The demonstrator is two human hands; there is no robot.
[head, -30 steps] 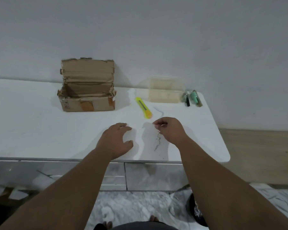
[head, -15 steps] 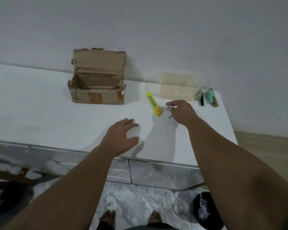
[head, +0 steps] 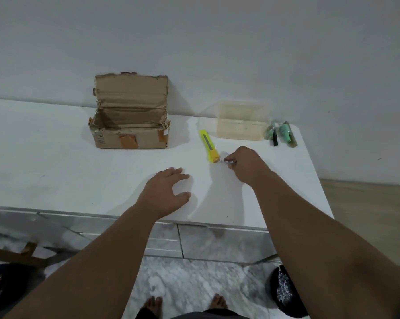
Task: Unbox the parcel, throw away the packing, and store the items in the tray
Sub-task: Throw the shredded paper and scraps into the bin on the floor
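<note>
1. Head view, and the cardboard parcel [head: 130,125] stands open at the back left of the white bench [head: 44,162], flap up against the wall. From here its inside looks empty, though the floor of it is partly hidden.
2. The right hand [head: 245,166] is pressed into a fingertip pinch on a small scrap of clear packing [head: 227,161], low over the bench and just beside the orange end of the yellow box cutter [head: 208,146].
3. The left hand [head: 165,194] lies spread, palm down, fingers loose, holding nothing, nearer the front edge.
4. The clear plastic tray [head: 240,125] sits at the back right. The green items [head: 284,134] lie just beside its right wall, still outside it.
5. Here's the relation that counts: the scrap is in the right grip, and the dark bin [head: 284,293] sits on the floor below the bench's right corner, on that same side. The right hand is plainly the nearer one for the drop, I'd say.
6. The cutter's long axis runs away from the person, tilted slightly left at the far end.
7. Storing the green items looks like the step left over.
</note>
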